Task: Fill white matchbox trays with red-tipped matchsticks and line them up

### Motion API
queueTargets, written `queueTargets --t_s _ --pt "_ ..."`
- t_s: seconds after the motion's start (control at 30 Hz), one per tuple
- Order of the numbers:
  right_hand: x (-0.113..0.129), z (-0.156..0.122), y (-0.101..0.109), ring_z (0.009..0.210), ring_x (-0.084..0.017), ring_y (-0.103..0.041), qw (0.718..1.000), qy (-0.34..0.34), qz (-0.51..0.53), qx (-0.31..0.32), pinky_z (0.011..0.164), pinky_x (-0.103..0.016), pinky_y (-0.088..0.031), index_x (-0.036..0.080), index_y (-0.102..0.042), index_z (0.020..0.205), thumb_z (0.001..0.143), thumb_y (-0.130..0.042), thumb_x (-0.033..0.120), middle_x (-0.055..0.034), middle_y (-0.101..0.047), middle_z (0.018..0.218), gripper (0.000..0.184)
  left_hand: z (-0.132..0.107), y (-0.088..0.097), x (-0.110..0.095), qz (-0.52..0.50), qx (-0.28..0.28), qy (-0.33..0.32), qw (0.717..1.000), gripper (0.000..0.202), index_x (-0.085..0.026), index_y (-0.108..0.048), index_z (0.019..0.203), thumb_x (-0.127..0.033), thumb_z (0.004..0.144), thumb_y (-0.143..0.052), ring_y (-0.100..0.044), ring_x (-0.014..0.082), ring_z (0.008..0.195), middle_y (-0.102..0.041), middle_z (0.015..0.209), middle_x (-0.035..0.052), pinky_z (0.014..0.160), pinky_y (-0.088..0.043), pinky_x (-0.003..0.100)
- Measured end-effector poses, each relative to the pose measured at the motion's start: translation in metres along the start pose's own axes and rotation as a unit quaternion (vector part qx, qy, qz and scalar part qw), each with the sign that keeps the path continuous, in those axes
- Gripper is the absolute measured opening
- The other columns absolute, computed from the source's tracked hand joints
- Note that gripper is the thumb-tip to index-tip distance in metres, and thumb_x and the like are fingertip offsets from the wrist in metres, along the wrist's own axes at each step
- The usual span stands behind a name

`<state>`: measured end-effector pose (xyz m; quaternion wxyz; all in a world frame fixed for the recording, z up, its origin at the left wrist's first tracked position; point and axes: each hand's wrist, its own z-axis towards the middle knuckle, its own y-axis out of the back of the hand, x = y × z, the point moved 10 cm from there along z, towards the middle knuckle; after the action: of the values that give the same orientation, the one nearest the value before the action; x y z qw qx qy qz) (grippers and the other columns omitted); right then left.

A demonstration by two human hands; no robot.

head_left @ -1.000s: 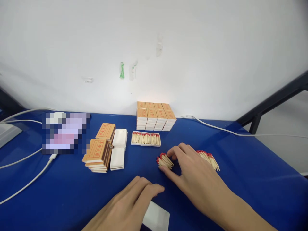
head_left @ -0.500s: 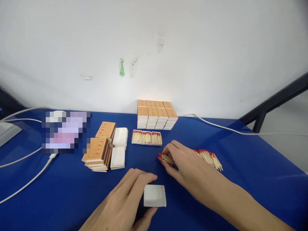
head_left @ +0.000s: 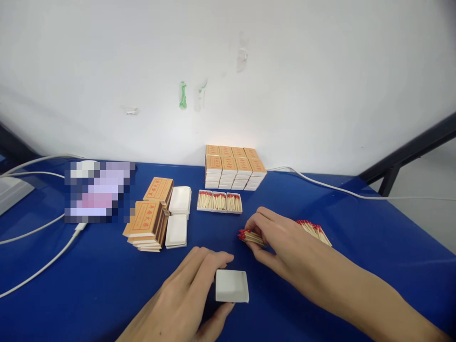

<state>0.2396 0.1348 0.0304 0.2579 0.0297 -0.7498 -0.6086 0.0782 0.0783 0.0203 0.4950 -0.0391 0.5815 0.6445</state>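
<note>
My left hand (head_left: pixel 185 294) is curled at the left side of an empty white matchbox tray (head_left: pixel 232 286), thumb at its near edge and forefinger beyond its far edge. The tray's open side faces me; the fingers behind it are hidden. My right hand (head_left: pixel 276 237) is closed on a bundle of matches (head_left: pixel 252 237), red heads pointing left, just above or on the blue table. Behind that hand lies a loose pile of matches (head_left: pixel 315 232), partly covered by it. Three filled matchbox trays (head_left: pixel 219 202) stand in a row farther back.
Stacked matchboxes (head_left: pixel 235 166) stand against the wall. To the left are matchbox sleeves (head_left: pixel 145 221) in piles, beside stacked empty trays (head_left: pixel 177 230). A blurred-out flat object (head_left: pixel 101 190) and white cables (head_left: pixel 46 278) lie at far left. Another cable (head_left: pixel 320 186) runs along the back right.
My right hand has drawn the bundle of matches slightly toward me, and less of the pile shows past it. The left hand and tray hold nearly the same pose. The view has shifted a little.
</note>
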Motion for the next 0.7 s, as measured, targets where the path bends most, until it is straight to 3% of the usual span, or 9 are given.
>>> queueTargets --t_s 0.13,0.33,0.43,0.5,0.57,0.7 --pt "0.008 -0.006 0.014 0.082 -0.017 -0.067 1.000 0.001 -0.021 -0.018 0.068 -0.036 -0.052 0.025 -0.057 0.095 0.112 -0.056 0.024 -0.0016 -0.065 0.102 0.017 -0.002 -0.002 0.006 -0.018 -0.001 0.016 1.000 0.060 -0.035 -0.049 0.148 -0.010 0.097 -0.066 -0.076 0.0162 0.097 -0.068 0.116 -0.0011 0.086 -0.065 0.024" --pt "0.049 -0.020 0.017 0.079 -0.018 -0.069 0.992 0.096 -0.071 -0.038 0.061 -0.033 -0.053 0.023 -0.066 0.097 0.099 -0.068 0.008 -0.0026 -0.071 0.100 0.015 -0.003 -0.003 0.011 -0.041 0.009 0.046 0.998 0.060 -0.038 -0.047 0.150 -0.015 0.100 -0.069 -0.077 0.0178 0.102 -0.071 0.123 -0.0006 0.090 -0.066 0.028" --pt "0.083 -0.030 0.013 0.085 -0.024 -0.071 0.965 0.192 -0.159 -0.084 0.074 -0.039 -0.059 0.022 -0.071 0.086 0.093 -0.078 0.015 -0.0049 -0.072 0.091 0.012 -0.002 -0.001 0.011 -0.057 0.001 0.049 0.997 0.060 -0.039 -0.047 0.150 -0.017 0.100 -0.072 -0.079 0.0192 0.105 -0.074 0.125 -0.0004 0.091 -0.067 0.029" --pt "0.099 -0.034 0.004 0.088 -0.026 -0.071 0.945 0.244 -0.204 -0.080 0.081 -0.042 -0.060 0.023 -0.070 0.074 0.092 -0.079 0.018 -0.0060 -0.073 0.087 0.021 -0.002 -0.001 0.011 -0.063 -0.001 0.051 0.997 0.061 -0.038 -0.047 0.150 -0.017 0.099 -0.073 -0.080 0.0209 0.111 -0.074 0.129 0.0011 0.093 -0.068 0.030" --pt "0.104 -0.032 -0.004 0.090 -0.026 -0.071 0.940 0.250 -0.225 -0.061 0.085 -0.041 -0.061 0.023 -0.071 0.074 0.093 -0.076 0.015 -0.0064 -0.075 0.089 0.021 -0.003 -0.002 0.013 -0.064 0.000 0.055 0.996 0.065 -0.038 -0.045 0.153 -0.016 0.099 -0.073 -0.080 0.0227 0.116 -0.074 0.135 0.0032 0.095 -0.068 0.033" --pt "0.101 -0.024 -0.012 0.090 -0.026 -0.073 0.946 0.224 -0.230 -0.034 0.091 -0.042 -0.064 0.022 -0.079 0.092 0.089 -0.067 0.008 -0.0083 -0.080 0.098 0.019 -0.007 -0.007 0.017 -0.062 0.012 0.062 0.996 0.068 -0.037 -0.041 0.158 -0.015 0.100 -0.071 -0.079 0.0246 0.118 -0.073 0.140 0.0059 0.098 -0.068 0.037"
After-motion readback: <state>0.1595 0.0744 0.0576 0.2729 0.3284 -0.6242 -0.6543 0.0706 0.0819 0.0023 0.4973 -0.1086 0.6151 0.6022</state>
